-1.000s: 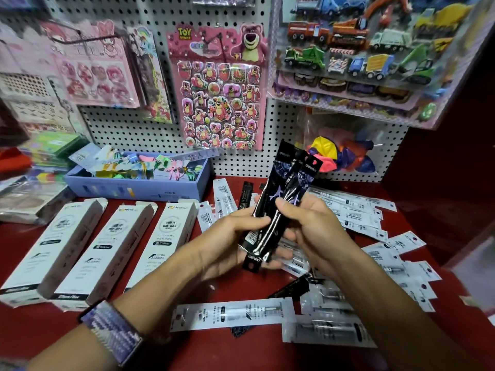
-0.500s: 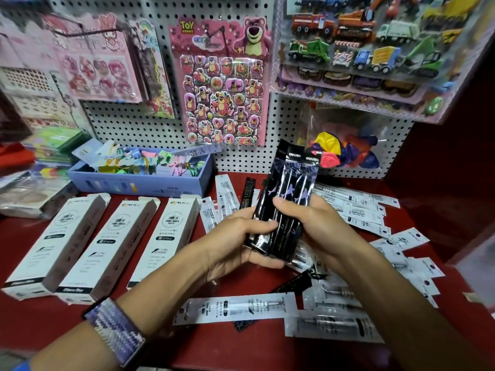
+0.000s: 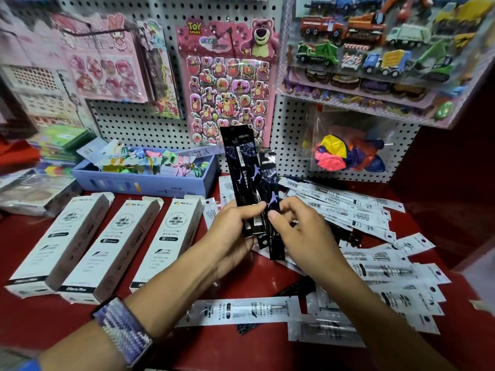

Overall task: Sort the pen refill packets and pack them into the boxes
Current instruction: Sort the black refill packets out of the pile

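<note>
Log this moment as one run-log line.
left hand: grips black refill packets | right hand: pinches same packets | white boxes: three | white packets: loose on table

A blue tray (image 3: 139, 183) of clips sits below hanging sticker sheets (image 3: 227, 84).

White pegboard wall (image 3: 289, 135), red counter (image 3: 32, 325)

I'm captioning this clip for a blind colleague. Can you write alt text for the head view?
Both hands, left hand and right hand, hold black refill packets upright above a red table. Three white boxes lie left; white refill packets lie scattered right.
</note>
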